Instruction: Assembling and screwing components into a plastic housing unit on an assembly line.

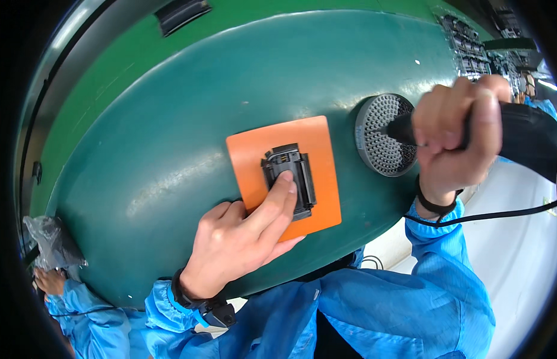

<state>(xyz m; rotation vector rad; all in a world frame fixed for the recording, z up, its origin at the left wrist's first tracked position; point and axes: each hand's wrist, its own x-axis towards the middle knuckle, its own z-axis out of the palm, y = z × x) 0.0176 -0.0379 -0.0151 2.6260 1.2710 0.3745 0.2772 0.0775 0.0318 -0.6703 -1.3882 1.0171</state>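
Near the front edge of the dark green matte worktop (171,137) lies a flat orange square mat (319,179), and on its middle sits a small black ribbed plastic part (302,170), its long axis running away from the person. The left hand (242,239) presses it down with the index fingertip (285,178), other fingers curled, clasping nothing. The right hand (455,134) is clenched around a thick black power driver (518,137), its tip resting on a round grey perforated screw dish (380,134) just right of the mat. The part lies left of the driver tip, nearer the left hand. Both arms wear glossy blue sleeves.
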